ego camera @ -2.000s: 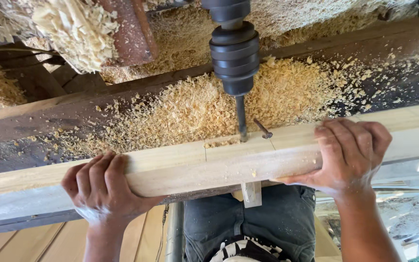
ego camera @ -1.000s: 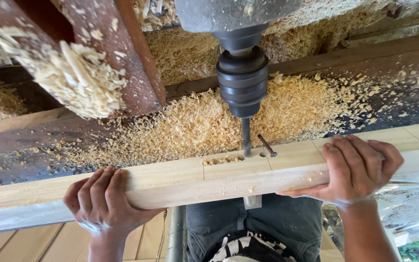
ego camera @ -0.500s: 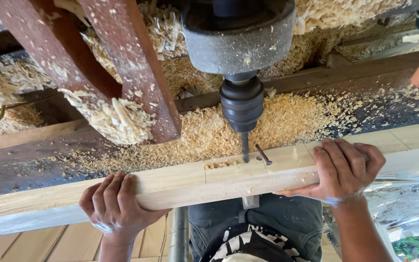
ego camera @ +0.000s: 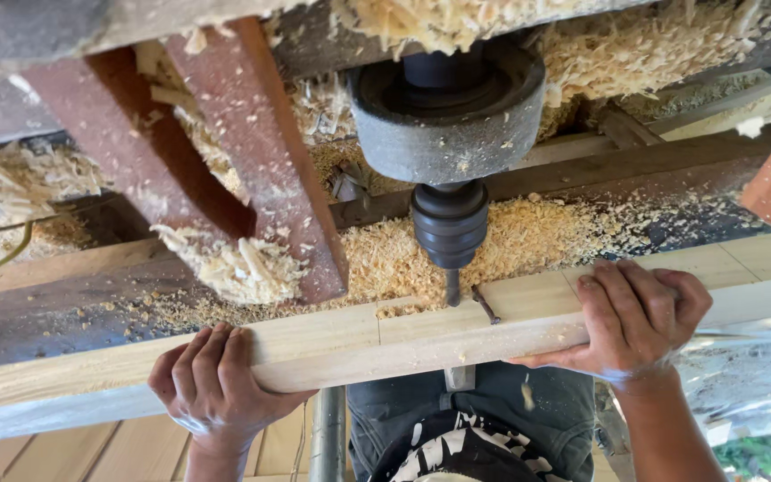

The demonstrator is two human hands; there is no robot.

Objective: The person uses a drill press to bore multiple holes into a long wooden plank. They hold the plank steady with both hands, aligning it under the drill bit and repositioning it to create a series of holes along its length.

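Head view, looking down at a drill press. A pale wooden beam (ego camera: 421,335) lies across the dark counter (ego camera: 55,312), running from lower left to upper right. The left hand (ego camera: 216,384) wraps the beam's near edge from below, fingers (ego camera: 203,353) curled over its top face; the grip is closed on the beam. The right hand (ego camera: 640,317) lies over the beam to the right of the bit, fingers (ego camera: 617,299) spread across the top face and thumb under the near edge; its grip also holds the beam.

The black chuck (ego camera: 450,223) hangs under a grey round housing (ego camera: 448,116). The bit (ego camera: 452,287) meets the beam's top face between the hands, next to a shallow slot (ego camera: 399,310) holding chips. A dark nail (ego camera: 485,305) lies just right of the bit. Shavings (ego camera: 528,241) cover the counter behind the beam and cling to a red-brown frame (ego camera: 261,161) at upper left.
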